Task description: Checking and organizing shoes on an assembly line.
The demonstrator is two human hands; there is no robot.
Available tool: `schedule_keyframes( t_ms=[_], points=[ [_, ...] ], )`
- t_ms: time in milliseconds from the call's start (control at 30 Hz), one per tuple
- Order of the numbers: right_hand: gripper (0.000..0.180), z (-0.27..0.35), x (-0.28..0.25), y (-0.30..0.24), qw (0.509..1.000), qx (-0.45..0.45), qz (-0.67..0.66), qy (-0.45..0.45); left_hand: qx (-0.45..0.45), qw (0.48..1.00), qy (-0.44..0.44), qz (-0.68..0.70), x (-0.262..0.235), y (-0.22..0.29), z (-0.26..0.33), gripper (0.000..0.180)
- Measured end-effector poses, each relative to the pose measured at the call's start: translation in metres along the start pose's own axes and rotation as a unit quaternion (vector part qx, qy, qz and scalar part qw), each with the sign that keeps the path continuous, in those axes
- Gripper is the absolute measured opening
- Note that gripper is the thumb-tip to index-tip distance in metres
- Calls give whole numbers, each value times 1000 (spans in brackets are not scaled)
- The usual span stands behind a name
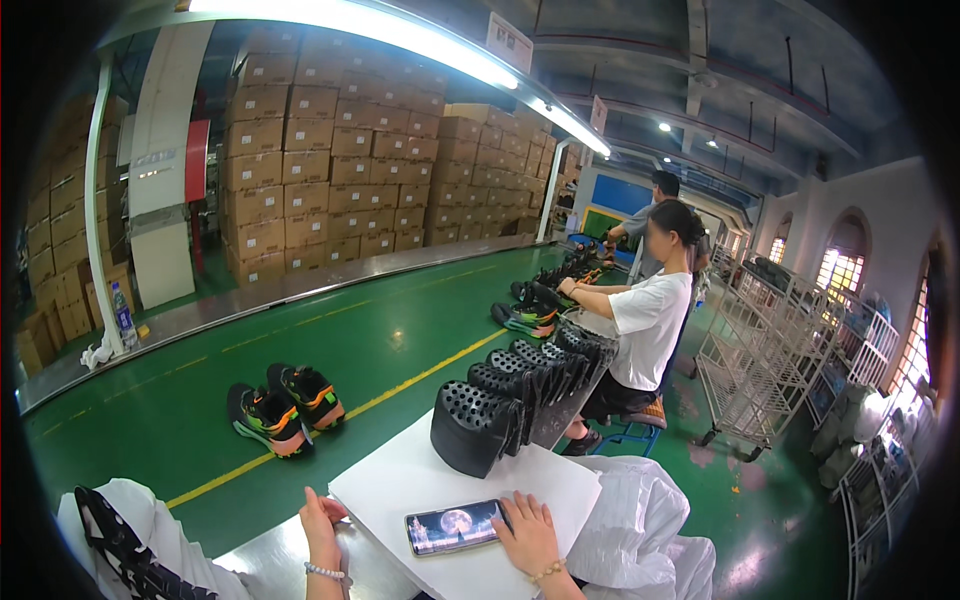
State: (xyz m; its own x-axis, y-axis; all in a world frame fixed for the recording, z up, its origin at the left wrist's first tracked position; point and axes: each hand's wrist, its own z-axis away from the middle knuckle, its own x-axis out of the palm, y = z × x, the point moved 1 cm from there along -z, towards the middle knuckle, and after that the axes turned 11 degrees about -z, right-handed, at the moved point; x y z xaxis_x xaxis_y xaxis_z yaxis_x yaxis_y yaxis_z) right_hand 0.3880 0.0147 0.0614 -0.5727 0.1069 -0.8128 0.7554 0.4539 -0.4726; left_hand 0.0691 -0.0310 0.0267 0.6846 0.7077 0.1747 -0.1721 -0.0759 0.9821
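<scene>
A smartphone (455, 527) with a lit moon picture on its screen lies on a white sheet or board (390, 480) in front of me. My right hand (530, 535) rests flat over the phone's right end, fingers stretched out. At the sheet's left edge is my left hand (322, 520), loosely curled with fingers partly apart and nothing visible in it. Beyond the phone, a row of black perforated, clog-like pieces (480, 425) stands on the sheet. A pair of black, green and orange sneakers (285, 410) sits on the green conveyor belt to the left.
The green belt (400, 340) runs away to the right. A co-worker in a white shirt (650, 310) sits beside it near more shoes (530, 310); another person is farther back. Cartons (330, 150) are stacked behind. Wire racks (760, 360) stand right; white plastic sheeting (635, 520) lies beside me.
</scene>
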Motion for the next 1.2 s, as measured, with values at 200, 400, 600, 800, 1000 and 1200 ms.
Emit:
schedule_keyframes(
  t_ms=[200,400,600,800,1000,1200],
  points=[
    [51,0,1,1,1000,0,0,1,-4,1000,0,-1,0,-3,-2,60],
    [51,0,1,0,1000,1,-2,2,-11,1000,14,-12,1,-3,-2,57],
    [51,1,2,1,1000,3,-4,2,3,1000,13,-2,0,-4,-2,58],
    [52,1,3,2,1000,9,0,-8,-5,1000,11,-3,-1,-7,-4,60],
    [52,1,2,1,1000,11,-4,-11,-5,1000,14,-10,2,-1,0,55],
    [50,1,1,1,1000,5,-3,1,-10,1000,17,-7,4,4,4,49]
  ],
)
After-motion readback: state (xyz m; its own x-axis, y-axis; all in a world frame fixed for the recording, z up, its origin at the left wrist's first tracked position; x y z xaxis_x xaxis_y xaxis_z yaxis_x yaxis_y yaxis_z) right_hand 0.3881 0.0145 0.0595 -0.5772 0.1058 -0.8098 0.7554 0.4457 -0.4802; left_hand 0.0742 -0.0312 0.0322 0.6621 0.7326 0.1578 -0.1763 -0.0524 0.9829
